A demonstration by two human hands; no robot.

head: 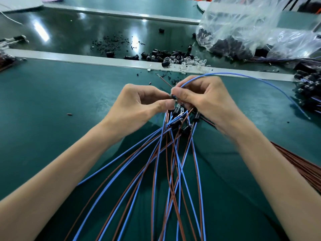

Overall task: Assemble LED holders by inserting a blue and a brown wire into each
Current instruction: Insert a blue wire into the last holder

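two hands meet at a small black cylindrical led holder point(173, 97) above the dark green surface point(52, 101).
the left hand point(139, 103) nips the holder between thumb and forefinger; the right hand point(203, 100) curls its fingers on a thin blue wire point(243, 76) that arches off to the right. a thin brown wire point(165, 82) juts out beyond the fingertips. a bundle of wired holders point(178, 110) fans out beneath, and loose black holders point(156, 55) lie near a clear plastic bag point(243, 23).
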